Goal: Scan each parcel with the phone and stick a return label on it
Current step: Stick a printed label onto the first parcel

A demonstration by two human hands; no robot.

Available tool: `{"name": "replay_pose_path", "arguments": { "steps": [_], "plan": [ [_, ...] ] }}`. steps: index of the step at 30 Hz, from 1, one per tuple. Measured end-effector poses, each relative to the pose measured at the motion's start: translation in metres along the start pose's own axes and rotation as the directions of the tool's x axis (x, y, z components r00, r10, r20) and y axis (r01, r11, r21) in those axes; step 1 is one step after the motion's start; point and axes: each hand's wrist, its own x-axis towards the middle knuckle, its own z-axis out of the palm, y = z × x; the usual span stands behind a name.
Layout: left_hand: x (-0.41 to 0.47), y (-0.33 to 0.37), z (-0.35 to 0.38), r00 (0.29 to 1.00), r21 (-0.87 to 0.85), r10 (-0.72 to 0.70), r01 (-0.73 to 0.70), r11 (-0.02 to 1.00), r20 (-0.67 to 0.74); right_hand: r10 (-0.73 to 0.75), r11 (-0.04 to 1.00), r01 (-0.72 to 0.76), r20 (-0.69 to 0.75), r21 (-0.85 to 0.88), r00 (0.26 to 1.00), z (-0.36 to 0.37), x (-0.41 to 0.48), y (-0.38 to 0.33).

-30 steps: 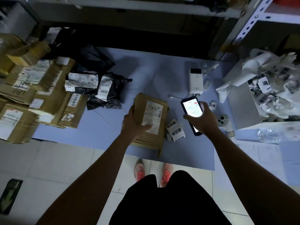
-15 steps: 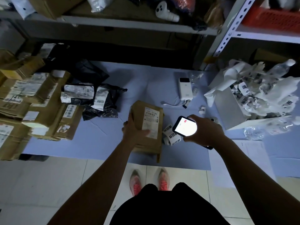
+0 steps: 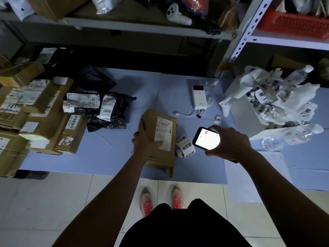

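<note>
A brown cardboard parcel [image 3: 164, 154] with a white shipping label on its top lies on the pale blue sheet [image 3: 110, 152]. My left hand [image 3: 145, 141] grips its left edge, the thumb lying across the label. My right hand [image 3: 229, 143] holds the phone [image 3: 206, 139], whose screen glows bright white and faces up, to the right of the parcel. Between parcel and phone lies a roll of return labels [image 3: 185, 146] with black characters on white.
Stacked brown parcels [image 3: 35, 111] and black plastic mailers [image 3: 99, 106] lie at the left. A white power bank [image 3: 199, 99] with cable sits behind. At the right stand a box heaped with label backing paper [image 3: 277, 100] and plastic bottles [image 3: 292, 137]. Metal shelving [image 3: 243, 36] rises behind.
My right hand has lowered and tilted the phone flatter, so its screen now faces up and has turned bright white. My left hand keeps its hold on the parcel. The camera tilted upward.
</note>
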Motion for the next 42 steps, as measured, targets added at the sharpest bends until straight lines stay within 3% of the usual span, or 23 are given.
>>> {"name": "replay_pose_path", "arguments": {
  "steps": [9,16,23,28,36,38,42],
  "plan": [
    [-0.003,0.004,0.001,1.0,0.011,-0.007,0.007,1.0,0.006,0.021,1.0,-0.021,0.003,0.006,1.0,-0.008,-0.001,0.006],
    [0.01,-0.014,-0.013,0.999,-0.163,0.01,-0.002,0.987,0.051,0.207,0.957,-0.205,0.011,0.206,0.978,0.038,0.013,0.021],
    [0.004,-0.026,-0.021,0.999,-0.19,0.023,-0.016,0.982,0.039,0.357,0.901,-0.365,0.074,0.235,0.931,0.112,0.037,0.033],
    [0.001,-0.024,-0.017,1.0,-0.121,0.013,-0.013,0.993,0.004,0.355,0.905,-0.347,0.014,0.247,0.935,0.13,0.048,0.03],
    [0.0,-0.021,-0.016,0.999,0.038,-0.011,0.012,0.999,-0.038,0.317,0.93,-0.327,0.082,0.168,0.945,0.136,0.055,0.029],
    [0.0,-0.02,-0.017,0.999,0.101,0.005,0.0,0.995,-0.052,0.277,0.95,-0.279,0.032,0.139,0.96,0.134,0.058,0.022],
    [-0.007,-0.013,-0.016,0.991,0.215,0.075,-0.05,0.975,-0.11,0.119,0.851,-0.081,-0.041,0.519,0.992,0.124,0.063,-0.013]
  ]
}}
